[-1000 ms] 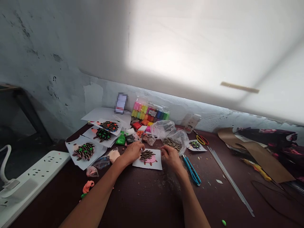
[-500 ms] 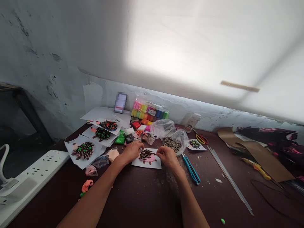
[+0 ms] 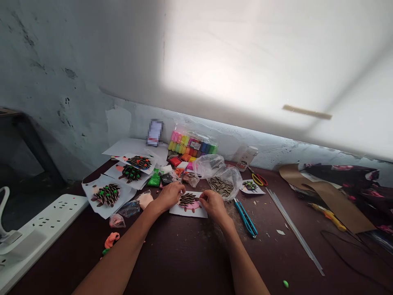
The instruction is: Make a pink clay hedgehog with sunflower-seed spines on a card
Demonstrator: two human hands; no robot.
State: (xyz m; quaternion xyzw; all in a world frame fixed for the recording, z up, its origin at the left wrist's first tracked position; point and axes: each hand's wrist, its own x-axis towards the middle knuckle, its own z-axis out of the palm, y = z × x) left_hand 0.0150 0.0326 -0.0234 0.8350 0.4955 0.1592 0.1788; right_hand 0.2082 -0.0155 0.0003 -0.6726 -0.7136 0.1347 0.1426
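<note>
A small white card [image 3: 196, 213] lies on the dark table with a pink clay hedgehog [image 3: 194, 206] on it, its back covered with sunflower seeds [image 3: 187, 200]. My left hand [image 3: 171, 195] is curled over the card's upper left corner, fingers closed at its edge. At the right side of the hedgehog, my right hand [image 3: 212, 203] pinches a tiny dark piece that looks like a sunflower seed; the fingertips partly hide it. Behind the right hand stands an open clear bag [image 3: 235, 180] of loose sunflower seeds [image 3: 220, 187].
Finished-looking hedgehog cards [image 3: 107, 194] overlap at left, near a white power strip [image 3: 46, 229]. Packs of coloured clay [image 3: 193, 145] lean at the wall. A blue cutter [image 3: 246, 219], scissors [image 3: 259, 179], glue sticks [image 3: 294, 229] and a yellow glue gun [image 3: 330, 217] lie at right.
My right hand has shifted slightly left, closer against the hedgehog's right side. My left hand stays at the card's corner. The whole view has moved a little.
</note>
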